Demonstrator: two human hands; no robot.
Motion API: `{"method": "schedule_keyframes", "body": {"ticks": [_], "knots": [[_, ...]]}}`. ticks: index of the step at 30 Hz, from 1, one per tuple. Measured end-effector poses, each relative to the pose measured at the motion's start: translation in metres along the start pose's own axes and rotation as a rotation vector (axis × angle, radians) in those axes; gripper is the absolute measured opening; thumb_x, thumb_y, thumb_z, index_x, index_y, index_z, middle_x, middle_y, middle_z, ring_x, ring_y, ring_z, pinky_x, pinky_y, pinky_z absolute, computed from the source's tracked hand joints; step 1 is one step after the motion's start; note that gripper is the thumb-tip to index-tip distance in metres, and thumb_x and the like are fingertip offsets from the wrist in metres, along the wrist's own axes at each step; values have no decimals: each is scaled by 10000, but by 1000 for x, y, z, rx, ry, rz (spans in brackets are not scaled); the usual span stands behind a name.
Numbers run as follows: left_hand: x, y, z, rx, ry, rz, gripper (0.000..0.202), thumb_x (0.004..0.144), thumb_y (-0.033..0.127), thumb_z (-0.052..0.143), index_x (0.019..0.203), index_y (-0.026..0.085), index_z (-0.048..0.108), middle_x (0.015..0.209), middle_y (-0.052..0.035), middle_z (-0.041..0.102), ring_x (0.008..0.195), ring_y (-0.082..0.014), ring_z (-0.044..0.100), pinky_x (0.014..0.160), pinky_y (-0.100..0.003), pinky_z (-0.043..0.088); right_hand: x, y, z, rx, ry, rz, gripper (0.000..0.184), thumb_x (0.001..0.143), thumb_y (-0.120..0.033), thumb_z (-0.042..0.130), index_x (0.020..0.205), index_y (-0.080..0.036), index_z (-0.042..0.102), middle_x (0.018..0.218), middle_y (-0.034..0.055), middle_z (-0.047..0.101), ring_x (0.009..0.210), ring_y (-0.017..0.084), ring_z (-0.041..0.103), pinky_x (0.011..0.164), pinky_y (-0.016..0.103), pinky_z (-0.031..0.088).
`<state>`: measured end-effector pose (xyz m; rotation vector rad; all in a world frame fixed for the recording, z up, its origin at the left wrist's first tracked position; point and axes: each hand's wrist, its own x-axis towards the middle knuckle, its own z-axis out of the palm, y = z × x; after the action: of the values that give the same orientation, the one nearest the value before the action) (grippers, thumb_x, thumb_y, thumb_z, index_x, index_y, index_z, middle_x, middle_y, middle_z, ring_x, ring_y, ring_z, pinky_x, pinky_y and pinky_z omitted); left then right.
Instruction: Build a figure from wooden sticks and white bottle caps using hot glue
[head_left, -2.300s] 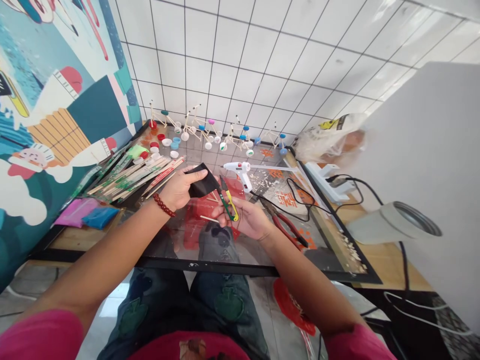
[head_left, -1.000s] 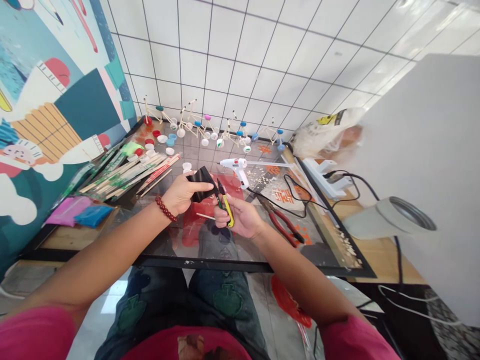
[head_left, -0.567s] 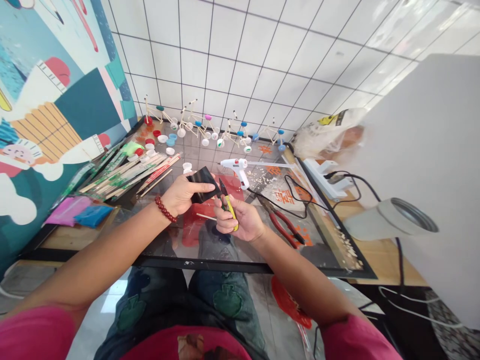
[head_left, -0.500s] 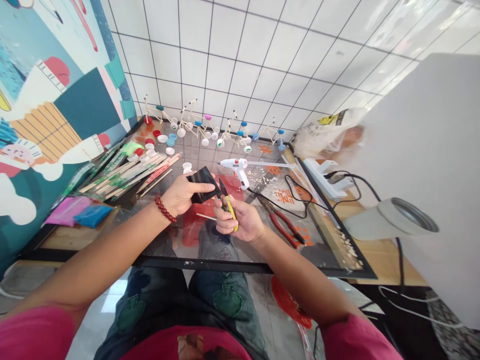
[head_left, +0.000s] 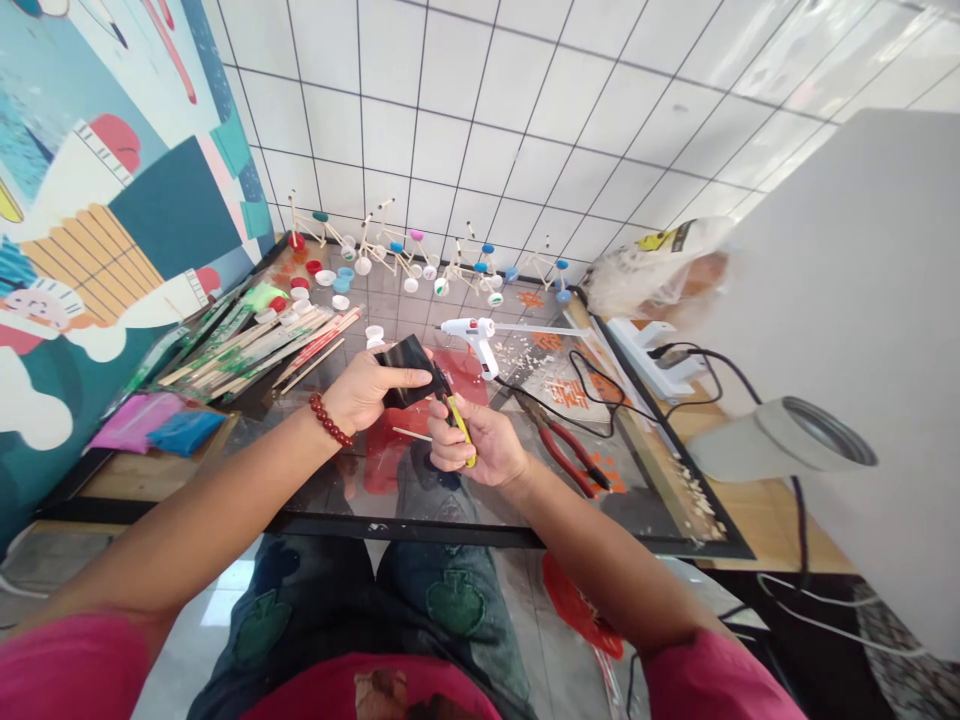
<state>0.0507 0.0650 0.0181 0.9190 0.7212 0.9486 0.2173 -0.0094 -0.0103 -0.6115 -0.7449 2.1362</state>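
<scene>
My left hand (head_left: 365, 386), with a red bead bracelet at the wrist, pinches a flat, glossy black sheet (head_left: 405, 368) between thumb and fingers. My right hand (head_left: 480, 440) is closed around yellow-handled snips (head_left: 460, 430). Their dark blades meet the sheet's right edge; whether they grip or cut it is too small to tell. Both hands are held above the front middle of the glass-topped table. Below them lie a red patch (head_left: 384, 462) and a thin wooden stick (head_left: 411, 434).
A white glue gun (head_left: 480, 340) lies behind my hands, its cord running right. Red-handled pliers (head_left: 562, 450) rest to the right. Stick-and-cap models (head_left: 412, 250) line the wall. Wooden sticks (head_left: 262, 350) and bottle caps (head_left: 325, 277) lie left. A pale cylinder (head_left: 780, 440) and power strip (head_left: 656, 355) are right.
The snips have shifted slightly, and their blades, which stood apart beside the black sheet's edge, now overlap it. My left hand has barely moved.
</scene>
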Motion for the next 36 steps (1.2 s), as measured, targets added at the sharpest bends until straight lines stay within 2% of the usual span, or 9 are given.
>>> {"method": "schedule_keyframes", "body": {"ticks": [5,11,23,32,36], "knots": [[-1,0,1,-7,0,-15,362,471,150,925,802,157,778,725,-13,723,659,-155,647,707,-301,504,0,0,2,-10,7,-4,333,1056,-448,322,847,-214,434,584,-103,248,419,56,96,458,197,201],[2,-2,-1,-65,18,-48,290,537,231,913,770,141,766,752,-35,736,678,-159,658,705,-294,514,1,2,0,4,-15,-17,311,1051,-413,323,849,-210,444,592,-97,266,421,54,111,472,201,204],[0,-2,-1,-28,12,-34,306,514,242,941,738,143,757,756,-47,750,669,-176,664,693,-313,513,1,3,-1,43,-44,-46,391,1052,-411,236,884,-197,517,591,-85,295,407,64,128,474,211,225],[-3,-1,1,-3,-4,-26,317,519,275,949,731,142,754,752,-38,751,667,-160,662,683,-288,509,1,9,2,63,-102,-116,287,1036,-393,377,865,-191,486,612,-102,239,415,46,78,463,187,186],[-3,0,2,0,-5,-29,304,518,269,947,702,143,741,725,-34,744,652,-164,657,697,-302,512,0,11,3,51,-65,-120,285,1035,-390,388,840,-198,469,609,-100,228,421,49,89,473,190,194]]}}
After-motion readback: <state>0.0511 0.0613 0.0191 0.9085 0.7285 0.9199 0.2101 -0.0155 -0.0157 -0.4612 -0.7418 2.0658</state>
